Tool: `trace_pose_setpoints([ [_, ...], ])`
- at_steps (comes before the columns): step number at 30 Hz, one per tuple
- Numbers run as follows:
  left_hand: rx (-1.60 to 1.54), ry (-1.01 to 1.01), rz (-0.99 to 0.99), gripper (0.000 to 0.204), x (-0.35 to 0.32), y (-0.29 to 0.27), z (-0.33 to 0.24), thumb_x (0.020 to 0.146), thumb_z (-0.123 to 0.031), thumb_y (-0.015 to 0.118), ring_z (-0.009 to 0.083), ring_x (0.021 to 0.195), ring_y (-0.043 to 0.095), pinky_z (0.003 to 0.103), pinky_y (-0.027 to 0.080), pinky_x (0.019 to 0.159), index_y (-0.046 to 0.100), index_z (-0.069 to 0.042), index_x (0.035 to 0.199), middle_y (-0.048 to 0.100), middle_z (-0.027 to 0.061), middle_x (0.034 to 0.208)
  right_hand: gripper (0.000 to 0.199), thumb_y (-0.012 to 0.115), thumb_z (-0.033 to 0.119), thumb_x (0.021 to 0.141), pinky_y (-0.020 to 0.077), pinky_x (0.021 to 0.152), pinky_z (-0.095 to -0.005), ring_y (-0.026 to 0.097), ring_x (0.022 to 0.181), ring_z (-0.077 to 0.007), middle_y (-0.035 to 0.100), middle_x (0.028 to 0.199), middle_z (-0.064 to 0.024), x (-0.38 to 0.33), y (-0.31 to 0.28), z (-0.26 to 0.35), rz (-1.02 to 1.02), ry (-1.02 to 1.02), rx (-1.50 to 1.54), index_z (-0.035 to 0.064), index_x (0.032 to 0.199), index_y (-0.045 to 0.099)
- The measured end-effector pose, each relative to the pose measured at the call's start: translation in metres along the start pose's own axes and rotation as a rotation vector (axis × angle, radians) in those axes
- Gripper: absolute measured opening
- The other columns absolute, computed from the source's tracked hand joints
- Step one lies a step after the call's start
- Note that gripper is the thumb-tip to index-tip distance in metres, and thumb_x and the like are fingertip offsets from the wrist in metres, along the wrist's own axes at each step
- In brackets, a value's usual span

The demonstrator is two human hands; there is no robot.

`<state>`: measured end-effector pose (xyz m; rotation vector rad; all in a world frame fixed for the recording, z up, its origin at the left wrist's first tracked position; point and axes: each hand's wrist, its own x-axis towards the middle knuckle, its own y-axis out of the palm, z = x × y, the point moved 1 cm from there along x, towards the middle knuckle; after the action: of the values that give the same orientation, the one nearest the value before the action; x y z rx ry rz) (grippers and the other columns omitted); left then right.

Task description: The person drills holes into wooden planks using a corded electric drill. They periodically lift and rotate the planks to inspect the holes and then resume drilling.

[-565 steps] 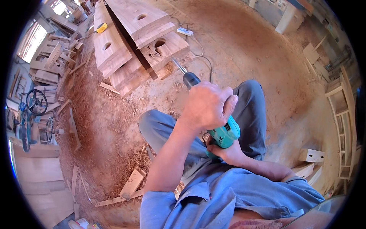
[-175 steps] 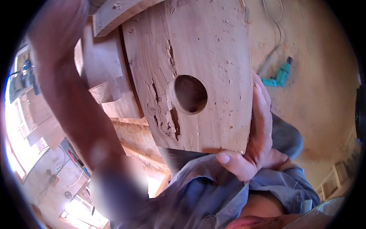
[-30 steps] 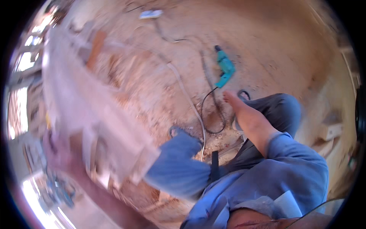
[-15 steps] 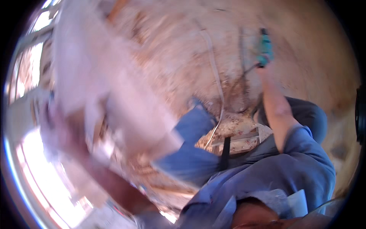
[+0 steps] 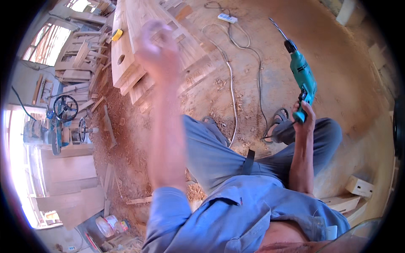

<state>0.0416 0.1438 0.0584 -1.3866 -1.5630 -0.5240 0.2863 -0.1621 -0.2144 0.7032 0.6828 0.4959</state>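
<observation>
My right hand [image 5: 306, 114] is wrapped round the handle of a green power drill [image 5: 302, 69]. A long drill bit [image 5: 278, 29] in its chuck points up and away to the left. My left hand [image 5: 159, 52] is raised in front of the stacked wooden beams [image 5: 126, 19] and smeared by motion, so its fingers do not show clearly. Whether it touches the wood cannot be told. A round hole [image 5: 121, 59] is in the near end of the left beam. On that beam's edge rests a yellow tape measure [image 5: 117, 34].
A white power strip [image 5: 228, 18] lies on the dusty floor, with cords running past my feet. Wood shavings [image 5: 120, 122] are scattered about. At the left stand a machine with a handwheel [image 5: 66, 108] and piled timber [image 5: 82, 55]. A wooden block [image 5: 359, 186] sits at lower right.
The view has swung. The large blurred pale wood at left now appears farther off, stacked at upper left. My left hand has moved right and up; the drill is held closer to me.
</observation>
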Motion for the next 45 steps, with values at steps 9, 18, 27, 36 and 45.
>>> trace_pose_setpoints([
  [9,-1.647,-1.266,0.737,0.054,-0.181,0.003,-0.182,0.088,-0.027,0.084,0.0181,0.095,0.067,0.035,0.057,0.086,0.059,0.003,0.126,0.066,0.0089,0.106,0.05,0.084,0.013,0.078,0.0561,0.076,-0.0299,0.069,0.087,-0.016,0.071,0.1,-0.0076,-0.221,0.023,0.005,0.163,-0.501,-0.925,0.0006,0.122,0.064],
  [18,-1.577,-1.284,0.658,0.062,-0.246,-0.055,-0.136,0.085,-0.04,0.082,0.0305,0.093,0.071,0.046,0.062,0.083,0.055,-0.003,0.127,0.068,0.0187,0.105,0.064,0.09,0.021,0.084,0.0565,0.088,-0.0356,0.068,0.101,-0.0191,0.067,0.124,-0.0079,-0.256,0.032,-0.043,0.601,-0.035,-0.592,0.0032,0.137,0.058],
  [27,-1.639,-1.313,0.519,0.061,-0.233,-0.035,-0.108,0.088,-0.049,0.076,0.0371,0.094,0.069,0.051,0.06,0.083,0.055,-0.007,0.126,0.067,0.0209,0.105,0.054,0.089,0.014,0.084,0.0548,0.085,-0.0318,0.065,0.096,-0.0146,0.07,0.111,-0.0061,-0.224,0.057,-0.037,0.69,-0.023,-0.607,0.001,0.129,0.062],
  [36,-1.669,-1.329,0.54,0.064,-0.234,-0.033,-0.105,0.084,-0.049,0.074,0.039,0.096,0.069,0.053,0.06,0.082,0.056,-0.006,0.128,0.066,0.0224,0.108,0.036,0.079,0.002,0.082,0.0541,0.08,-0.033,0.065,0.089,-0.0141,0.072,0.099,-0.0047,-0.22,0.058,-0.039,0.553,-0.061,-0.922,0.0022,0.116,0.066],
  [45,-1.787,-1.328,0.54,0.068,-0.245,-0.036,-0.088,0.082,-0.051,0.073,0.039,0.097,0.069,0.053,0.06,0.082,0.057,-0.006,0.131,0.067,0.0223,0.11,0.039,0.078,0.003,0.081,0.0541,0.079,-0.0343,0.065,0.088,-0.0157,0.07,0.097,-0.0057,-0.229,0.066,-0.049,0.498,-0.125,-1.134,0.0039,0.116,0.062],
])
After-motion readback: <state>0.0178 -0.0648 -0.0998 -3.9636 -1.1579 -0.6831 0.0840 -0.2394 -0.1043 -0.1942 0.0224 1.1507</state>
